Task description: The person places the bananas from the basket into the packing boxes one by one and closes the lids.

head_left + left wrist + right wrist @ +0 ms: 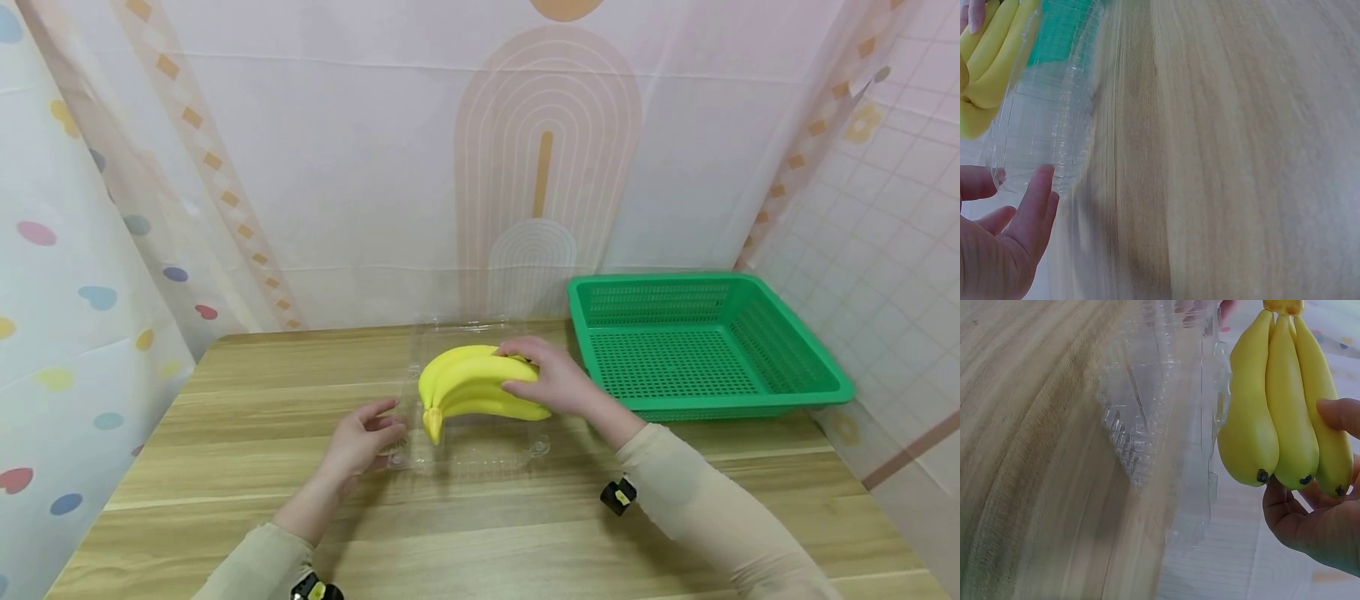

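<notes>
A bunch of yellow bananas (480,383) is gripped by my right hand (551,379), thumb on one side and fingers on the other near the dark-tipped ends. Its stem points toward the near left. Beneath the bunch in the head view stands a clear plastic container (480,454) on the table. The right wrist view shows the bananas (1294,419) raised beside the container's rim (1207,412). My left hand (360,442) is at the container's left side, with fairly straight, spread fingers (1035,203) right at its corner.
A green plastic basket (750,404) with a mesh floor stands at the back right of the wooden table (270,400). Behind the table hangs a patterned curtain (360,167); another, dotted curtain (67,267) hangs on the left.
</notes>
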A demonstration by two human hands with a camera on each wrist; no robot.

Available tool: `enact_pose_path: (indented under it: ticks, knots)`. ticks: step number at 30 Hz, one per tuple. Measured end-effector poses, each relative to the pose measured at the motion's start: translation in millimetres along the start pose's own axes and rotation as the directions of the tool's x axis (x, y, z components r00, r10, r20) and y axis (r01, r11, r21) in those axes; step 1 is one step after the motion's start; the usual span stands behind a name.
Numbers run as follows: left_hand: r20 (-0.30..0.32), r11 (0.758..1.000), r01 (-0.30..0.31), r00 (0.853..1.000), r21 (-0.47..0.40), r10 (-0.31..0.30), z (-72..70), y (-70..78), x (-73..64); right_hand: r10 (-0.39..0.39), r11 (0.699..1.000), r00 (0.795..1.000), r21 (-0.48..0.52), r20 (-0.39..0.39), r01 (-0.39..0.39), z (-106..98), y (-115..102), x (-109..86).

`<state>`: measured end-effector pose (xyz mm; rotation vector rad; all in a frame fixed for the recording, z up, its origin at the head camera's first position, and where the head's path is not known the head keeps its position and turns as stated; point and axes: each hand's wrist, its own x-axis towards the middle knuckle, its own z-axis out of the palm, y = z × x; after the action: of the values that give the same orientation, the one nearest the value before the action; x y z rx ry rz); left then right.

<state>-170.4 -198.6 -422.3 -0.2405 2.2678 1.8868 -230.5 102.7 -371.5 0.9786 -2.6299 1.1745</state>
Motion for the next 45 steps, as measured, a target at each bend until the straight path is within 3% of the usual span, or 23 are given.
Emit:
enact_pose_path:
  ticks: [11,45]
  knots:
    - [-0.003,1.000,-0.008,1.000,-0.004,0.008,0.8,0.3,0.0,-0.027,0.999,0.999,-0.044,0.026,0.028,13,2,3.9]
    - [-0.002,1.000,-0.015,1.000,0.024,0.015,-0.2,-0.5,-2.1,0.047,0.996,0.997,-0.082,0.060,-0.042,38,2,3.1]
